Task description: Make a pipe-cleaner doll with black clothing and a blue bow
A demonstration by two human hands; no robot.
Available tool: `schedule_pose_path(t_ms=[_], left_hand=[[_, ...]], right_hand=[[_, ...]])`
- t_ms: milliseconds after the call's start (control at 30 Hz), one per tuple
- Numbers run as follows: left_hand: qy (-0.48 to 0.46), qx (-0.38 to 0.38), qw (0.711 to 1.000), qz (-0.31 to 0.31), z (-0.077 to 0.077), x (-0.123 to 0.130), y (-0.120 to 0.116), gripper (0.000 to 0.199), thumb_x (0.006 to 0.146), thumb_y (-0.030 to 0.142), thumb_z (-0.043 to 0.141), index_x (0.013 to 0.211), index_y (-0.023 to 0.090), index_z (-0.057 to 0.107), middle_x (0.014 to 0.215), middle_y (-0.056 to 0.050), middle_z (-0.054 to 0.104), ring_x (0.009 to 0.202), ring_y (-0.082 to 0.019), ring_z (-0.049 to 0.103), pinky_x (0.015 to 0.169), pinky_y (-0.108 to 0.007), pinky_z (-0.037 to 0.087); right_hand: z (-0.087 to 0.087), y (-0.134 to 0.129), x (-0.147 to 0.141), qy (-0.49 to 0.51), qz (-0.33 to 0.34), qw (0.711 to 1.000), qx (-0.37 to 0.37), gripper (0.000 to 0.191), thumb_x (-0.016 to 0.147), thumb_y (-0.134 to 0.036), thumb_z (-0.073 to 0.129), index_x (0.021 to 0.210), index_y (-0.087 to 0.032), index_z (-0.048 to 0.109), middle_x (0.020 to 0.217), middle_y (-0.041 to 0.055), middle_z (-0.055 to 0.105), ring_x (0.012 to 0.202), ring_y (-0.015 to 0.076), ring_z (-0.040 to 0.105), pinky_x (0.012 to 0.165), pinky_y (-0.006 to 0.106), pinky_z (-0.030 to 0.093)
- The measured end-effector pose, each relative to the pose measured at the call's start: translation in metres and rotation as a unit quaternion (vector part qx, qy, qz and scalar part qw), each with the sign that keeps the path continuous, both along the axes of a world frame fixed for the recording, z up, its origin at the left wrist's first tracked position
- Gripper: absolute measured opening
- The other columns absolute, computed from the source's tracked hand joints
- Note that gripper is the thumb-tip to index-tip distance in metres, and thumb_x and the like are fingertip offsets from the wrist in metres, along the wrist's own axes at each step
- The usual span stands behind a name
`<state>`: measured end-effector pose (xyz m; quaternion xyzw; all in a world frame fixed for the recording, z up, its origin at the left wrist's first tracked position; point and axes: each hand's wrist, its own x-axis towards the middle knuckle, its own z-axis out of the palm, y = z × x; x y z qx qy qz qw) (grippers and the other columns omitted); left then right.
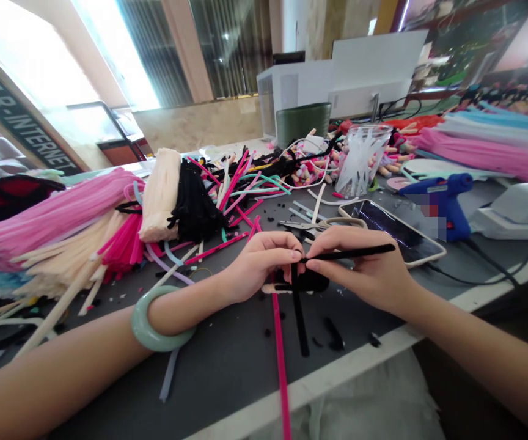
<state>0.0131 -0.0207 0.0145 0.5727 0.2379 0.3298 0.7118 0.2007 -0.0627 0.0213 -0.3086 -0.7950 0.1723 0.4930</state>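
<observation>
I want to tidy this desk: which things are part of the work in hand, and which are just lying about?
At the hands:
- Black strips, pinched by left hand and right hand
- Pink strip, below them

Lying about:
- Scissors
- Phone
- Glue gun
- Cream bundle
- Black bundle
- Cup of white sticks

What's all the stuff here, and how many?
Black stem: one or two, black, centre
Long stem: one, pink, centre front
Stem bundles: several, mixed, both sides
Scraps: many, mostly black, table
Scissors: one, beige-handled, centre
Phone: one, dark, right
Glue gun: one, blue, right
Cup: one, clear, back
Tub: one, green, back
Monitor: one, white, back
Table: one, grey, underneath
Bangle: one, pale green, left wrist
Left hand, right hand: one each, middle
</observation>
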Motion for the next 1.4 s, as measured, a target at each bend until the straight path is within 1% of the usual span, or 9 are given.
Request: schedule_pose_path(t_ms=[167, 433, 667, 767, 900, 1000, 1167, 1333, 1400], left_hand=[[0.003, 0.006, 1.0, 0.005, 0.0009, 0.0011, 0.0009, 0.013, 0.071, 0.022, 0.067, 0.072, 0.011, 0.062, 0.058, 0.0, 0.062, 0.048, -0.009, 0.057, 0.047, -0.018, 0.042], [0.01, 0.018, 1.0, 0.006, 0.0025, 0.0011, 0.0003, 0.014, 0.073, 0.023, 0.066, 0.072, 0.01, 0.061, 0.057, 0.0, 0.06, 0.047, -0.009, 0.056, 0.047, -0.019, 0.041], [-0.015, -0.006, 1.0, 0.004, 0.0037, 0.0022, 0.0006, 0.013, 0.072, 0.022, 0.066, 0.071, 0.01, 0.06, 0.057, -0.001, 0.062, 0.046, -0.009, 0.056, 0.048, -0.019, 0.042], [-0.019, -0.007, 1.0, 0.004, 0.0038, 0.0022, 0.001, 0.013, 0.073, 0.022, 0.066, 0.071, 0.01, 0.06, 0.056, 0.0, 0.061, 0.045, -0.009, 0.056, 0.048, -0.019, 0.042], [-0.011, -0.006, 1.0, 0.017, 0.0031, 0.0015, 0.0015, 0.014, 0.073, 0.023, 0.066, 0.072, 0.011, 0.06, 0.056, 0.0, 0.06, 0.046, -0.009, 0.055, 0.048, -0.019, 0.041], [-0.004, -0.003, 1.0, 0.023, 0.0029, 0.0013, 0.0015, 0.016, 0.073, 0.025, 0.066, 0.072, 0.011, 0.06, 0.056, 0.0, 0.059, 0.045, -0.008, 0.054, 0.048, -0.019, 0.041], [0.002, -0.002, 1.0, 0.021, 0.0032, 0.0015, 0.0012, 0.016, 0.074, 0.024, 0.066, 0.071, 0.01, 0.059, 0.055, 0.0, 0.059, 0.045, -0.008, 0.053, 0.048, -0.018, 0.04], [0.001, 0.001, 1.0, 0.021, 0.0029, 0.0006, 0.0021, 0.016, 0.075, 0.025, 0.066, 0.072, 0.01, 0.059, 0.055, 0.0, 0.059, 0.045, -0.008, 0.053, 0.048, -0.018, 0.04], [-0.002, 0.003, 1.0, 0.016, 0.0027, 0.0003, 0.0024, 0.016, 0.076, 0.025, 0.065, 0.074, 0.01, 0.059, 0.056, 0.0, 0.059, 0.046, -0.008, 0.053, 0.049, -0.018, 0.04]], right_hand=[[0.0, 0.0001, 0.0004, -0.009, 0.002, 1.0, 0.019, 0.006, 0.08, -0.016, 0.067, 0.081, -0.021, 0.065, 0.074, 0.001, 0.067, 0.067, 0.013, 0.062, 0.064, 0.027, 0.05], [-0.0014, 0.0023, 0.0004, -0.01, 0.043, 0.999, 0.016, 0.009, 0.08, -0.011, 0.066, 0.083, -0.02, 0.068, 0.077, 0.0027, 0.07, 0.069, 0.0136, 0.064, 0.066, 0.027, 0.052], [0.0002, 0.0014, 0.0018, -0.004, 0.007, 1.0, 0.004, 0.008, 0.079, -0.014, 0.067, 0.083, -0.021, 0.069, 0.076, 0.0016, 0.07, 0.068, 0.0132, 0.063, 0.064, 0.026, 0.051], [0.0011, 0.0004, 0.002, 0.011, -0.006, 1.0, -0.02, 0.006, 0.079, -0.015, 0.068, 0.082, -0.021, 0.068, 0.075, 0.0005, 0.069, 0.068, 0.0122, 0.062, 0.064, 0.024, 0.051], [0.0013, 0.0012, 0.0013, 0.008, 0.008, 0.998, -0.059, 0.005, 0.08, -0.017, 0.067, 0.083, -0.021, 0.068, 0.077, 0.0007, 0.069, 0.069, 0.013, 0.063, 0.063, 0.024, 0.052], [0.0011, 0.0027, 0.0011, 0.002, 0.022, 0.997, -0.071, 0.005, 0.08, -0.018, 0.067, 0.083, -0.02, 0.069, 0.078, 0.0021, 0.07, 0.07, 0.0142, 0.065, 0.064, 0.025, 0.053], [0.0006, 0.0042, 0.0016, -0.017, 0.028, 0.997, -0.064, 0.007, 0.079, -0.019, 0.067, 0.085, -0.02, 0.07, 0.083, 0.0035, 0.073, 0.077, 0.0169, 0.068, 0.071, 0.028, 0.054], [0.0014, 0.0035, 0.0018, -0.015, 0.035, 0.997, -0.061, 0.007, 0.079, -0.018, 0.067, 0.085, -0.019, 0.071, 0.082, 0.0037, 0.073, 0.074, 0.0157, 0.067, 0.068, 0.026, 0.053], [0.0016, 0.0031, 0.0017, -0.011, 0.024, 0.998, -0.054, 0.007, 0.08, -0.017, 0.067, 0.085, -0.019, 0.07, 0.08, 0.0029, 0.072, 0.072, 0.0146, 0.066, 0.066, 0.025, 0.052]])
